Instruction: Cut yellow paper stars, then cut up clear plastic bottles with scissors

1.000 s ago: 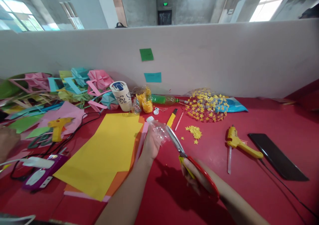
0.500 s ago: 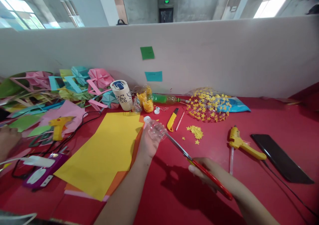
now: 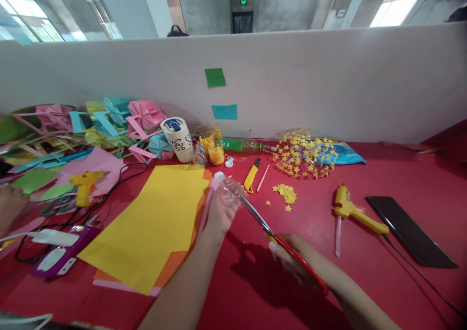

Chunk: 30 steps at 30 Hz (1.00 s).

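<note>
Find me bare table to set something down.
Bare red table shows between the loose stars and the right glue gun, and between the blue packet and the black slab. The left side is crowded with paper flowers, a purple box and yellow paper; mid-table, the left hand holds a bottle, the right hand scissors.

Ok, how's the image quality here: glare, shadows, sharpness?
Head view: the right window is blown out; head view: a dark shadow crosses the table below the scissors; head view: the clear bottle's outline is faint, and the blue note's writing unreadable.
</note>
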Each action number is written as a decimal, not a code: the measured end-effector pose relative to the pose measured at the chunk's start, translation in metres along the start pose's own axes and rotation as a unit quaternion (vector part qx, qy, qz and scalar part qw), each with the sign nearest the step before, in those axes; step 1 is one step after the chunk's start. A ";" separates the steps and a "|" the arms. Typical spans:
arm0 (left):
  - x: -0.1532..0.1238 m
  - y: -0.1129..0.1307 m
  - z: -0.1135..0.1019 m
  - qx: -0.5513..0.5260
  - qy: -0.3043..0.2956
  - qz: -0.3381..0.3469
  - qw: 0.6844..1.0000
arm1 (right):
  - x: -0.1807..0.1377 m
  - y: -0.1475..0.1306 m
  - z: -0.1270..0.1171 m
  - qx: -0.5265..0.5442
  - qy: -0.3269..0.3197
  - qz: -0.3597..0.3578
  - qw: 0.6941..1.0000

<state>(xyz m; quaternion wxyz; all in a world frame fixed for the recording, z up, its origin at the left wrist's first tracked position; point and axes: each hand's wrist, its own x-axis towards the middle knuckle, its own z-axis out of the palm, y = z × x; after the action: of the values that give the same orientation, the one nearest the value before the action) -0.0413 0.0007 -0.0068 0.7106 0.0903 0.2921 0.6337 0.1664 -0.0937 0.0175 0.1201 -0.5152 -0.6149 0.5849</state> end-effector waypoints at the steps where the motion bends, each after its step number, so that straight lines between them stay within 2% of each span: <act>1: 0.000 0.000 -0.001 -0.001 0.005 0.001 1.000 | 0.000 0.000 0.000 -0.005 0.000 -0.004 1.000; 4: 0.001 0.001 -0.002 0.000 0.012 0.004 1.000 | 0.001 0.002 0.000 -0.008 -0.005 0.001 1.000; 10: -0.003 -0.001 0.004 0.031 -0.011 0.018 0.999 | 0.004 0.006 0.003 0.025 -0.001 -0.002 1.000; 17: -0.005 -0.002 0.007 0.038 -0.008 0.012 0.999 | 0.002 -0.002 0.007 0.061 -0.004 0.004 0.998; 24: -0.009 -0.002 0.009 0.029 -0.064 0.019 0.997 | 0.006 0.007 0.011 0.102 0.003 0.054 0.993; 30: -0.007 -0.002 0.005 0.018 -0.053 0.014 0.998 | 0.006 0.005 0.009 0.103 0.002 0.053 0.993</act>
<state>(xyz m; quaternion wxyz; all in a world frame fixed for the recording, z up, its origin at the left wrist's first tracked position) -0.0372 -0.0053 -0.0013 0.7144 0.1408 0.2639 0.6326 0.1596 -0.0955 0.0085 0.1428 -0.5328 -0.5228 0.6499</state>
